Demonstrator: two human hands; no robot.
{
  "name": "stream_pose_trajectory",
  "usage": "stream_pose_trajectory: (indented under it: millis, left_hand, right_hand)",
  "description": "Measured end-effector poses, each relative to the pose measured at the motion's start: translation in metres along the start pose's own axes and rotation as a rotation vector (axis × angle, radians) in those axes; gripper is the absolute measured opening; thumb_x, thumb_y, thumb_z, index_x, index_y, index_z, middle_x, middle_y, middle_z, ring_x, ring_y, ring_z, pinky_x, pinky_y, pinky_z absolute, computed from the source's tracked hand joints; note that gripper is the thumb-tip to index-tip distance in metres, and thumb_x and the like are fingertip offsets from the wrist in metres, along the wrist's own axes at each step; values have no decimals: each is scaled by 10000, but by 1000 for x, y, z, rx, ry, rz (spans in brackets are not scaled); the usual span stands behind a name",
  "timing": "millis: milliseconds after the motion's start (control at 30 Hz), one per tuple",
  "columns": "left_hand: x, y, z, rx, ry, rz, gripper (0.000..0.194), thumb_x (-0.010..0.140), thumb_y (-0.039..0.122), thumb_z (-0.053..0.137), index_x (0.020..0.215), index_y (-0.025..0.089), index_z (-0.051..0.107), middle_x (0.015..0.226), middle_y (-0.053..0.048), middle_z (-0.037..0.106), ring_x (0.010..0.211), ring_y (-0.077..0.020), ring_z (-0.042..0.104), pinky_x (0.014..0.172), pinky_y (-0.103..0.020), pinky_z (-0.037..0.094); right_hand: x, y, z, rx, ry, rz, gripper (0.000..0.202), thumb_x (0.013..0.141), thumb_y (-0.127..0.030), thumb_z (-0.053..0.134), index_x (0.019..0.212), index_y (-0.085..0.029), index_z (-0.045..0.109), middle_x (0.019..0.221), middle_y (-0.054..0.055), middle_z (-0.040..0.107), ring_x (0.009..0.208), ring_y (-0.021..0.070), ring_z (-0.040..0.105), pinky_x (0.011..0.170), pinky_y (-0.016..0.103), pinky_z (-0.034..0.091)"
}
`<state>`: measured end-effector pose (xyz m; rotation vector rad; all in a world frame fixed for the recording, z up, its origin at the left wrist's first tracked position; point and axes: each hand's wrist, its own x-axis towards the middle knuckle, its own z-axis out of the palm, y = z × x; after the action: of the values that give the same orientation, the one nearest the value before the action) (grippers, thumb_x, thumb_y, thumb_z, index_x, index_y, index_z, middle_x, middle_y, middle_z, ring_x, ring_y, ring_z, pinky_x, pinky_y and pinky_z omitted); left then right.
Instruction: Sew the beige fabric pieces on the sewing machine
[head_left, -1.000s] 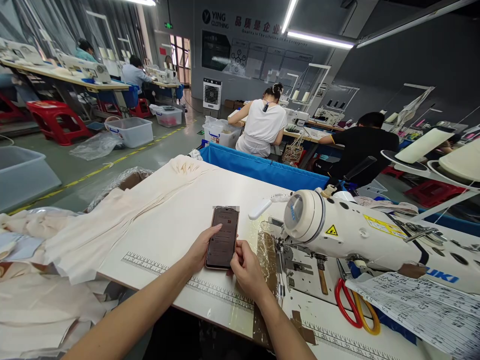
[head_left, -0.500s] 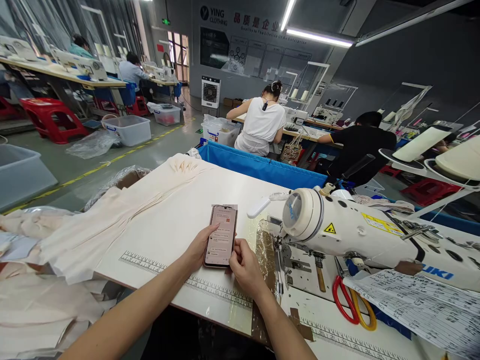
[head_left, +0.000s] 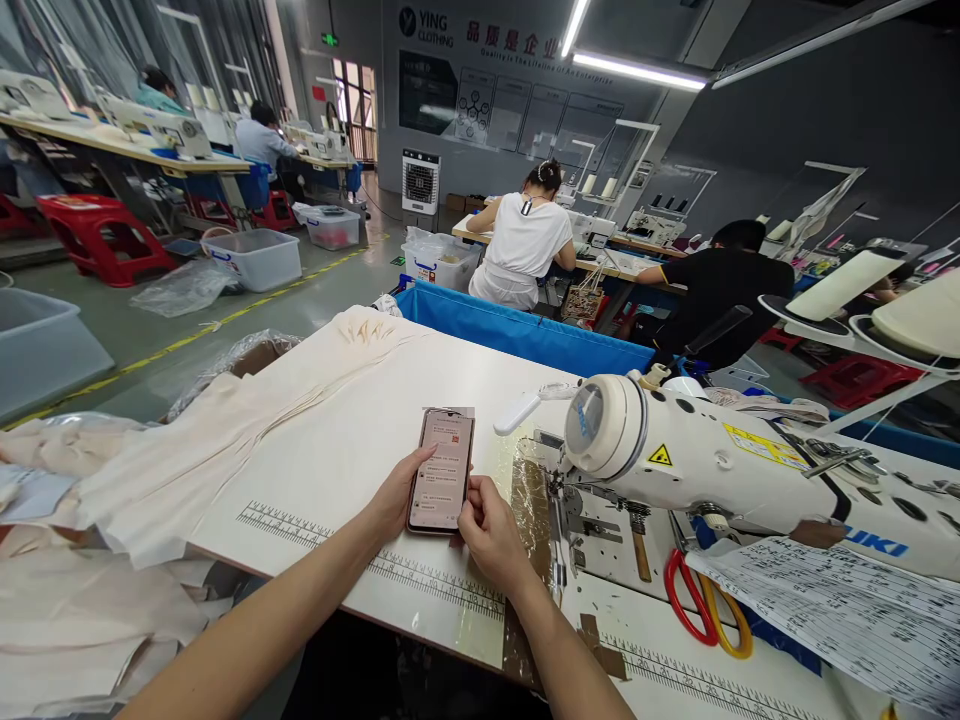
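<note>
A smartphone [head_left: 442, 480] with a lit chat screen is held upright over the front of the white sewing table [head_left: 360, 430]. My left hand [head_left: 397, 495] wraps its left side, thumb lying across the screen. Against the phone's lower right edge rests my right hand [head_left: 491, 530], its fingers curled and thumb at the edge. A printed ruler [head_left: 300, 532] runs along the table below my hands. Just right of my right hand stands a white sewing machine [head_left: 675, 450].
Pale fabric pieces [head_left: 247, 420] drape over the table's left side. Red-and-yellow-handled scissors [head_left: 694, 600] and a printed paper sheet [head_left: 840, 600] lie at right. A blue cloth bin [head_left: 525, 330] borders the far edge. Beyond it, a person in white [head_left: 521, 245] and one in black [head_left: 720, 285] sit.
My hands and the phone stay almost unmoved. The person in white has shifted slightly, with the head a little lower.
</note>
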<state>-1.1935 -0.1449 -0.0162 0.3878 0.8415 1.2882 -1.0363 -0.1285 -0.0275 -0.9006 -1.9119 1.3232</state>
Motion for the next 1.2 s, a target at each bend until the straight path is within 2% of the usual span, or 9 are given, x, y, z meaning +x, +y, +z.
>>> stream_pose_trajectory:
  millis: [533,767,1000,1200]
  left_hand:
    - [-1,1,1,-2,-15,-6,427,875,430,526,1112,94,639,1100,-146,680,998,-278,647,832,-364,545]
    - [-1,2,2,-9,-6,-5,443,893,423,477,1115,73,635,1098,-167,675,972,-289,653,822,-382,545]
    - [-2,4,3,8,-18,-2,482,891,457,462,1138,75,622,1047,-173,687,949,-301,655,789,-400,548]
    - [0,2,2,9,-50,-4,497,888,477,454,1151,87,617,1028,-168,691,937,-303,656,756,-396,550]
  right_hand:
    - [0,0,-1,-7,-18,10,145,904,-220,368,1026,-212,445,870,18,615,647,161,577,560,275,469]
    - [0,0,-2,-1,-37,40,142,921,-260,353,1030,-213,430,744,-27,562,534,158,582,533,290,474]
    - [-1,-2,-2,-8,-41,54,159,964,-298,316,1034,-221,437,732,-30,589,522,162,606,531,289,482]
    - [0,-1,-2,2,-30,55,222,979,-392,322,1029,-215,446,792,1,623,528,163,611,522,290,488]
